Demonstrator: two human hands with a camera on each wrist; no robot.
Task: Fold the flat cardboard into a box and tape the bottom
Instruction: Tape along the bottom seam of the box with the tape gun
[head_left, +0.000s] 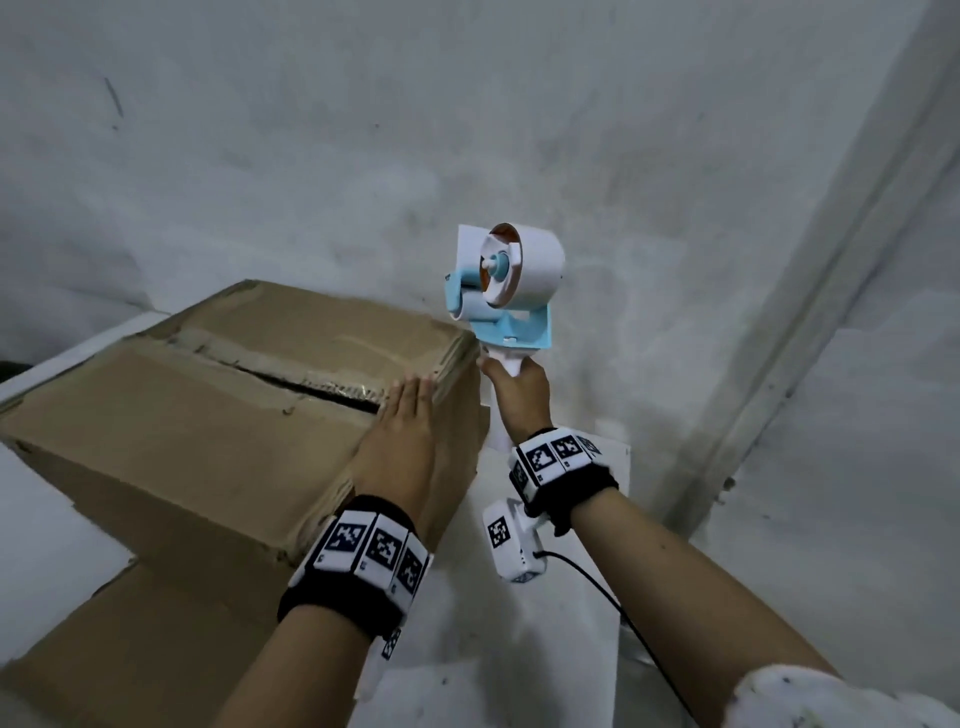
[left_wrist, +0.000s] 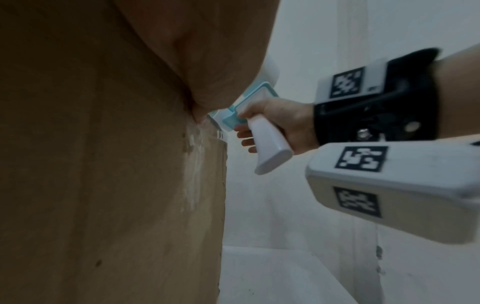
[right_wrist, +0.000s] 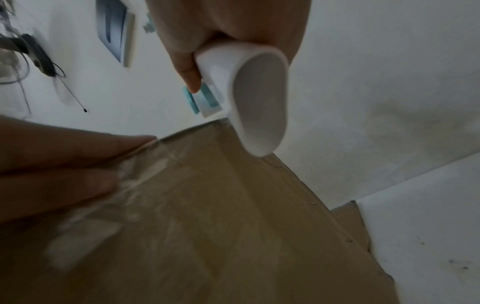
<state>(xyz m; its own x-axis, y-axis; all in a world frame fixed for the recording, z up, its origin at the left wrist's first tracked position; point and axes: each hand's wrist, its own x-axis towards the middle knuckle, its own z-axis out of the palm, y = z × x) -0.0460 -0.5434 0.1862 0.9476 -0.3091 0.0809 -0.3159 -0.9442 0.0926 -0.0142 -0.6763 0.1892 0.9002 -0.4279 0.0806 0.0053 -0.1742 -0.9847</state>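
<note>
Left hand (head_left: 402, 441) flat on box (head_left: 208, 415); right hand (head_left: 519, 395) grips tape dispenser (head_left: 506, 291). Risk: flaps gape, tape bridges seam.

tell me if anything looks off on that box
The box looks worn: its top flaps don't meet, leaving a dark gap along the seam, whose edges are ragged with old torn tape residue.
</note>
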